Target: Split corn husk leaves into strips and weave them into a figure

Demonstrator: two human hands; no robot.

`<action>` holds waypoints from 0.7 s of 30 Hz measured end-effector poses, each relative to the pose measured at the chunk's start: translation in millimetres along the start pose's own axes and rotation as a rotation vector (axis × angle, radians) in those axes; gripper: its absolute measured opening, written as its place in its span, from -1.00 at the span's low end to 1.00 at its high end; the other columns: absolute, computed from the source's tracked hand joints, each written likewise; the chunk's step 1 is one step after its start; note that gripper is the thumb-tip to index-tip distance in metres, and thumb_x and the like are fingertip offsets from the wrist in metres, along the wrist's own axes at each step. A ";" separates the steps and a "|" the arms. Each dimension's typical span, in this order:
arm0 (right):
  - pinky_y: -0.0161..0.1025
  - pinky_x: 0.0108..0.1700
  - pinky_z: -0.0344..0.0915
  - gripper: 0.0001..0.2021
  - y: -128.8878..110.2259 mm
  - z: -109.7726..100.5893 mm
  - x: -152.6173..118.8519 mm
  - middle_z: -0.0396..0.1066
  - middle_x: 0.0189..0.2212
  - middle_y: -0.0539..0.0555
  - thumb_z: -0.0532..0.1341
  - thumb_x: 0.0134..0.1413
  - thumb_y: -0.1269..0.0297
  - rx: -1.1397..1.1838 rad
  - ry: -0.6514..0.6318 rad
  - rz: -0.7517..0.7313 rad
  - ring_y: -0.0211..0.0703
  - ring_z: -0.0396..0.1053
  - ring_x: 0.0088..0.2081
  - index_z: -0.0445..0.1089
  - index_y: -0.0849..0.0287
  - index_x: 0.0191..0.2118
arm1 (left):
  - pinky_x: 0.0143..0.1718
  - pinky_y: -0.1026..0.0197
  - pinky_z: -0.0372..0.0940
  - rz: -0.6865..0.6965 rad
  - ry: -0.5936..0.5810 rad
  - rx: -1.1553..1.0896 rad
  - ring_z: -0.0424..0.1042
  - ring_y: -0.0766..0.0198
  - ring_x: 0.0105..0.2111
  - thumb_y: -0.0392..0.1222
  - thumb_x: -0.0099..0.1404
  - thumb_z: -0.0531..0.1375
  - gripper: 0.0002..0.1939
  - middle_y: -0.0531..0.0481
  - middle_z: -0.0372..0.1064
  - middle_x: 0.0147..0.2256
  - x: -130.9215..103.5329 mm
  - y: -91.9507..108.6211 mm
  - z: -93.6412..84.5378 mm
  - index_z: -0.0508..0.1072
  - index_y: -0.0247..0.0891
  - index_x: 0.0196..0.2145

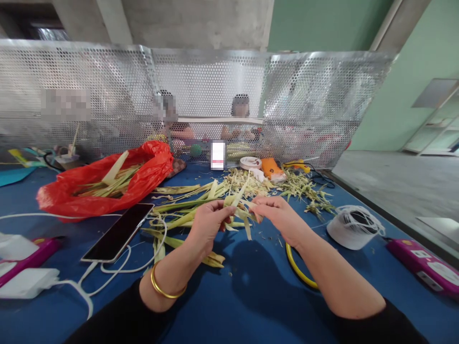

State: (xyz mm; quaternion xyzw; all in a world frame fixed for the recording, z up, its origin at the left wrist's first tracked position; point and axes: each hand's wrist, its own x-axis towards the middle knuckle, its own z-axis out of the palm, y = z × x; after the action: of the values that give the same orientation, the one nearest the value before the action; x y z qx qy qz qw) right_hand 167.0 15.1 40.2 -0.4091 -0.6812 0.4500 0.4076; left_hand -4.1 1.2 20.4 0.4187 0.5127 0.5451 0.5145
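Note:
Between my two hands is a small bundle of pale green husk strips (236,200), several of them crossing, one end pointing up and another hanging down. My left hand (211,220) pinches the bundle from the left with thumb and fingers closed. From the right, my right hand (274,215) pinches a strip of the same husk. Under and left of my left hand lie long dried husk leaves (182,217) on the blue table (251,310). Beyond the hands is a heap of shredded husk scraps (222,188).
At left, a red plastic bag (57,191) holds more husk; nearer lie a dark phone (118,234), white cables and purple power strips. White cord (349,231) and a yellow ring (299,270) are at right. Behind a perforated metal screen (304,91), two people sit.

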 end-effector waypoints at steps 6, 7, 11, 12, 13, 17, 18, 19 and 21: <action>-0.27 -0.37 0.09 -0.69 0.0 1.1 0.2 0.20 -0.63 -0.02 0.14 -0.14 0.28 0.012 0.015 0.042 -0.22 0.18 -0.46 0.20 0.14 -0.80 | -0.70 0.39 0.03 0.018 -0.004 0.009 0.17 0.46 -0.67 -0.19 -0.06 0.35 -0.85 0.09 0.28 -0.67 -1.8 -0.3 1.8 0.49 -0.31 -0.55; -0.27 -0.37 0.08 -0.70 0.7 1.7 0.4 0.20 -0.63 -0.02 0.13 -0.16 0.29 0.018 0.018 0.051 -0.22 0.17 -0.47 0.20 0.14 -0.80 | -0.70 0.39 0.04 0.021 -0.006 0.007 0.17 0.46 -0.67 -0.19 -0.06 0.34 -0.85 0.09 0.27 -0.67 -2.0 -0.3 2.0 0.49 -0.31 -0.54; -0.26 -0.35 0.09 -0.73 4.8 4.3 1.4 0.18 -0.66 -0.02 0.11 -0.22 0.31 0.055 0.046 0.070 -0.22 0.19 -0.46 0.20 0.14 -0.82 | -0.71 0.39 0.04 0.028 -0.004 -0.001 0.17 0.46 -0.68 -0.21 -0.05 0.33 -0.86 0.11 0.27 -0.67 -2.8 -0.8 3.2 0.48 -0.31 -0.53; -0.26 -0.34 0.10 -0.72 5.7 5.0 1.7 0.18 -0.67 -0.02 0.10 -0.22 0.31 0.058 0.058 0.070 -0.21 0.20 -0.45 0.20 0.14 -0.83 | -0.71 0.39 0.04 0.034 0.002 0.006 0.17 0.46 -0.68 -0.21 -0.04 0.33 -0.86 0.12 0.26 -0.68 -3.3 -0.9 3.7 0.47 -0.31 -0.52; -0.26 -0.34 0.10 -0.71 6.4 5.6 1.9 0.18 -0.68 -0.02 0.10 -0.22 0.30 0.058 0.072 0.070 -0.20 0.22 -0.44 0.19 0.14 -0.83 | -0.71 0.39 0.04 0.044 0.010 0.019 0.16 0.46 -0.69 -0.20 -0.03 0.32 -0.86 0.12 0.26 -0.68 -3.9 -1.0 4.3 0.47 -0.31 -0.52; -0.27 -0.38 0.10 -0.71 8.5 7.9 2.1 0.18 -0.71 -0.02 0.10 -0.21 0.31 0.034 0.117 0.093 -0.20 0.23 -0.46 0.18 0.14 -0.83 | -0.70 0.39 0.08 0.112 0.037 0.110 0.17 0.43 -0.68 -0.18 0.02 0.30 -0.86 0.13 0.25 -0.69 -6.2 -2.3 6.0 0.48 -0.31 -0.48; -0.28 -0.40 0.08 -0.72 9.2 8.6 2.0 0.16 -0.72 -0.03 0.10 -0.21 0.32 0.028 0.121 0.104 -0.22 0.21 -0.48 0.18 0.14 -0.83 | -0.70 0.38 0.08 0.128 0.042 0.140 0.18 0.43 -0.68 -0.17 0.03 0.29 -0.87 0.13 0.25 -0.69 -6.4 -3.1 6.1 0.48 -0.30 -0.48; -0.28 -0.42 0.06 -0.72 9.9 9.2 1.9 0.15 -0.72 -0.04 0.10 -0.21 0.33 0.023 0.123 0.112 -0.24 0.18 -0.51 0.17 0.15 -0.82 | -0.70 0.38 0.09 0.145 0.045 0.171 0.18 0.43 -0.68 -0.17 0.03 0.29 -0.86 0.13 0.26 -0.68 -6.4 -4.1 6.0 0.49 -0.29 -0.47; -0.29 -0.45 0.02 -0.73 11.4 10.2 1.7 0.13 -0.73 -0.06 0.09 -0.19 0.34 0.014 0.113 0.112 -0.27 0.12 -0.54 0.17 0.15 -0.80 | -0.70 0.38 0.09 0.174 0.047 0.226 0.18 0.43 -0.69 -0.15 0.05 0.28 -0.86 0.14 0.26 -0.68 -5.9 -6.3 5.8 0.50 -0.28 -0.47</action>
State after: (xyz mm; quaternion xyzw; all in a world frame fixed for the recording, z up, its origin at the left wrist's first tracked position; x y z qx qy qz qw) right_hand 159.2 16.9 27.1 -0.4684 -0.6299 0.4531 0.4225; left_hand 3.1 -4.3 15.3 0.5039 0.5444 0.5362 0.4027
